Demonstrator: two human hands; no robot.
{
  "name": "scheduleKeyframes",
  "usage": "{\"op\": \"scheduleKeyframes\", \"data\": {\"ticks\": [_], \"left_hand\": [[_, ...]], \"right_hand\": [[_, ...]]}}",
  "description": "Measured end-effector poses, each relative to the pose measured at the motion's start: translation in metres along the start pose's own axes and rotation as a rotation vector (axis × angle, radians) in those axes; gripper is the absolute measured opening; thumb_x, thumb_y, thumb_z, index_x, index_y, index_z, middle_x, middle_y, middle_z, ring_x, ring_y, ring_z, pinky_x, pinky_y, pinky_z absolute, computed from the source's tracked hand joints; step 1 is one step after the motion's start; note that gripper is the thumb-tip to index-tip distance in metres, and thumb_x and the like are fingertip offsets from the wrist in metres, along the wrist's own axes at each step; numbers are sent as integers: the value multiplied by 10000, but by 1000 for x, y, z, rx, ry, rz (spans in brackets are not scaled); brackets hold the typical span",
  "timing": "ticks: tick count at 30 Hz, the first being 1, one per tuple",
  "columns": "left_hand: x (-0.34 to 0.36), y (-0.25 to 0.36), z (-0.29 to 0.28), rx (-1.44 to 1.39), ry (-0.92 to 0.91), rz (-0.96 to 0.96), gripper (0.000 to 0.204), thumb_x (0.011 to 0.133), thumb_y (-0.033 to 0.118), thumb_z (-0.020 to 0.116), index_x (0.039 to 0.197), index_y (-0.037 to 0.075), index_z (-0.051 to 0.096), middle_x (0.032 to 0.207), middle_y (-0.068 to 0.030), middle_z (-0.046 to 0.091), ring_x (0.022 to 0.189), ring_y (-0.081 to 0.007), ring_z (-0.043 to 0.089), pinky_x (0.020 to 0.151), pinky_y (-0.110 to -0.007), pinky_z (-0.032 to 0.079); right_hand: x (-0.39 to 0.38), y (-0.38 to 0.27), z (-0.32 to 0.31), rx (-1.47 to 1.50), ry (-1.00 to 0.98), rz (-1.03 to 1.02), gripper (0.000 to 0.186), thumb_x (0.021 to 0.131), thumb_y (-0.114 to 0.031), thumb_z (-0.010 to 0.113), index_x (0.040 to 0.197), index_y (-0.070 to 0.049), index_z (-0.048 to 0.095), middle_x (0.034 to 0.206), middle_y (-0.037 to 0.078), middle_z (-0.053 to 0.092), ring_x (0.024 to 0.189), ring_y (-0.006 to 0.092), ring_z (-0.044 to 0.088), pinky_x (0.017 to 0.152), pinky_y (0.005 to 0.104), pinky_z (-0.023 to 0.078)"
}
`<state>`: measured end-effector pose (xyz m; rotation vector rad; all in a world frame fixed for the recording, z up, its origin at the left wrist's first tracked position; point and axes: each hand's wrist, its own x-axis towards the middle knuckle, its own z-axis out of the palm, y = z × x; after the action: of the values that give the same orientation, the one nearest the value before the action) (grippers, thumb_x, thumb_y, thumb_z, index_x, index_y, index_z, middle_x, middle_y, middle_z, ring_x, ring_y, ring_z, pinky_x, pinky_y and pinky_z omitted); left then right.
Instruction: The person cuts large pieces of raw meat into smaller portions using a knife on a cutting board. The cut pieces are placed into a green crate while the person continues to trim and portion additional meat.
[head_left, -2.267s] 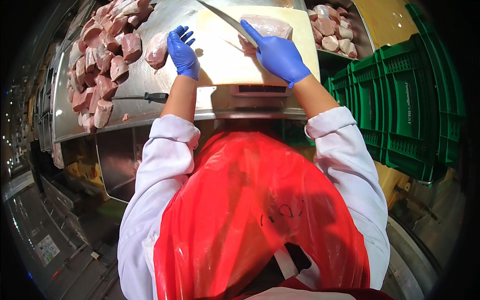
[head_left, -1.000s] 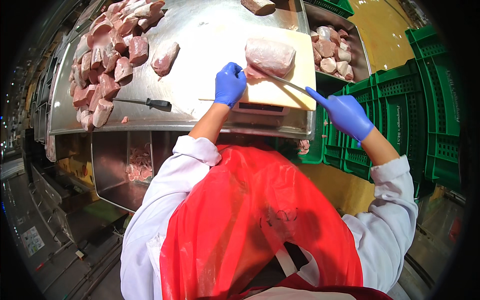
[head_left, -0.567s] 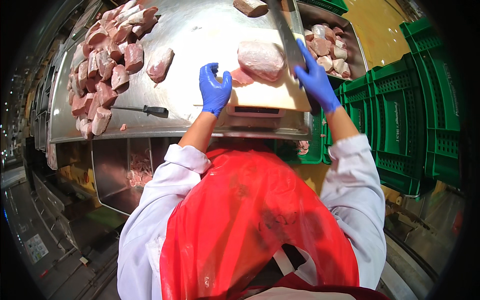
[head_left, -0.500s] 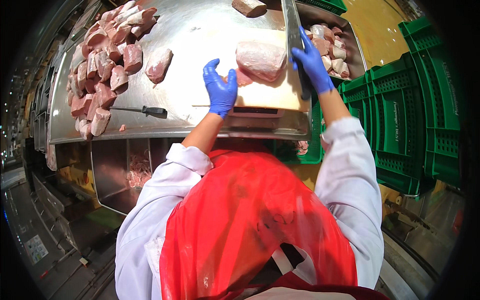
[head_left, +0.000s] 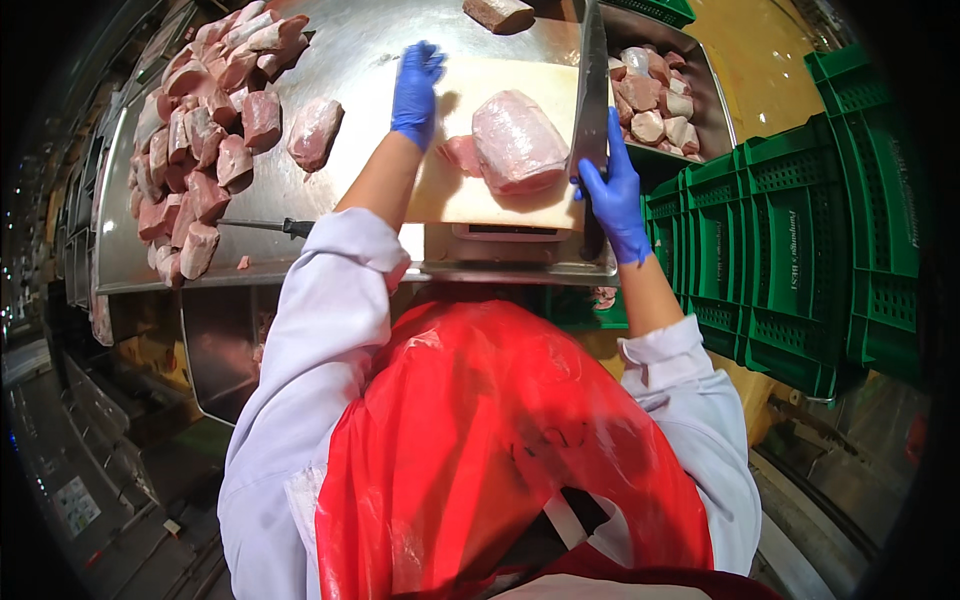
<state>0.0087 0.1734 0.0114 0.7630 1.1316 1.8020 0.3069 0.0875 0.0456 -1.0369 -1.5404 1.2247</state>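
Note:
In my right hand (head_left: 618,205) is a large knife (head_left: 592,85), its wide blade pointing away from me along the right edge of a white cutting board (head_left: 450,205). My index finger stretches along the blade's side. A thick chunk of pale pink meat (head_left: 520,145) sits on the board, left of the blade and apart from it. Against its left side lies a small flat piece of meat (head_left: 460,154). My left hand (head_left: 415,98), in a blue glove like the right, is over the board's far left edge. Its fingers are partly bent and loose, with nothing visible in them.
A heap of meat pieces (head_left: 195,140) covers the steel table's left side, with one piece (head_left: 315,133) apart. A sharpening steel (head_left: 255,224) lies near my left forearm. Another chunk (head_left: 498,14) is at the far edge. Right stand a steel tray (head_left: 712,95) of cut meat and green crates (head_left: 790,240).
My left hand has moved away from me and left, off the meat's side. The right hand and knife have come nearer to me. The meat chunk has turned, its long side now more away from me.

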Motion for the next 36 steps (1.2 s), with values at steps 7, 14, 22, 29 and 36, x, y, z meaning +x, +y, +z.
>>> {"op": "scheduleKeyframes", "data": {"ticks": [7,14,22,29,36], "left_hand": [[-34,31,-86,235,255,313,361,1063,308,436,1239,13,546,1120,-145,662,916,-214,657,769,-327,521],[-117,37,-65,333,140,337,108,998,119,602,1047,26,625,863,-33,620,730,-110,538,684,-253,451],[-188,5,28,1113,-77,275,331,785,337,794,776,76,589,708,-97,641,636,-281,658,615,-385,533],[-195,5,21,1052,-36,169,339,794,362,761,844,76,587,767,-102,669,677,-306,678,639,-409,544],[-186,-12,16,1076,-45,209,229,817,226,709,795,61,551,667,-117,615,554,-248,600,574,-358,497]], "right_hand": [[-42,-14,-10,-895,-355,-368,772,859,-60,625,1547,-308,376,737,132,630,607,312,637,558,422,519],[-104,-17,-86,-1162,-590,-232,831,821,-51,636,1561,-293,345,705,121,590,590,323,618,539,437,502],[-122,-8,-106,-678,-273,-125,718,896,-51,590,1559,-209,364,844,194,664,633,377,623,597,433,504],[-69,-4,0,-631,-23,-347,688,923,-72,587,1559,-225,371,643,160,522,521,193,494,570,368,464],[-51,1,-5,-571,-19,-140,712,930,-105,536,1581,-270,300,678,175,595,568,345,600,589,450,487]]}}
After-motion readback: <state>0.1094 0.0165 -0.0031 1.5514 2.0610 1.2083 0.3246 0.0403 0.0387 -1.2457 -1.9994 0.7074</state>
